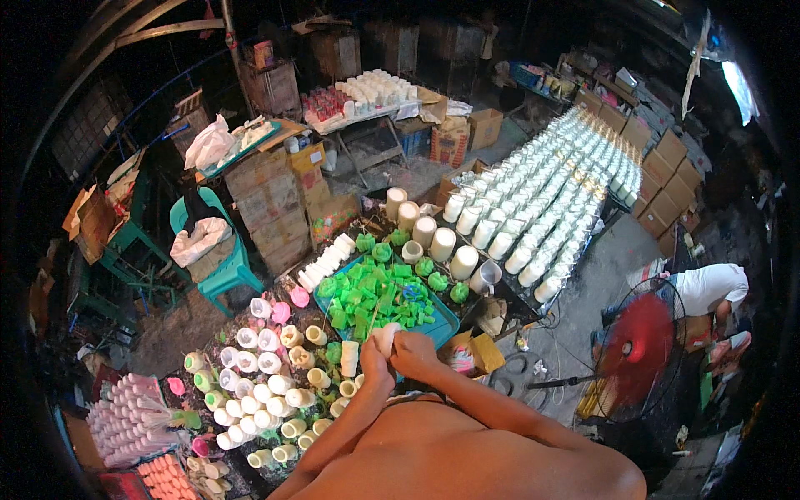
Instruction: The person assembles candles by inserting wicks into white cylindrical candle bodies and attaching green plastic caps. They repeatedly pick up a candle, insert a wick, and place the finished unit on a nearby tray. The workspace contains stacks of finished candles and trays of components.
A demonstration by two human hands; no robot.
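Close in front of my body, my left hand (376,363) is closed round a small pale, pinkish-white rounded piece (386,336). Pressed against its other side is my right hand (414,355), fingers curled in; its fingertips are partly hidden. What kind of piece it is I cannot make out. Just beyond both hands lies a blue-green tray (448,327) heaped with bright green wax-like chunks (375,293). Blue-handled scissors (412,292) seem to rest on the heap. A cream cylinder (349,358) stands beside my left hand.
Several white and cream cups and cylinders (268,362) crowd the left. Rows of white candles (533,208) fill a long table at right, with large cylinders (442,243) nearer. A red-bladed fan (637,350) stands at right, near a bending person (708,287). A teal chair (223,279) is at left.
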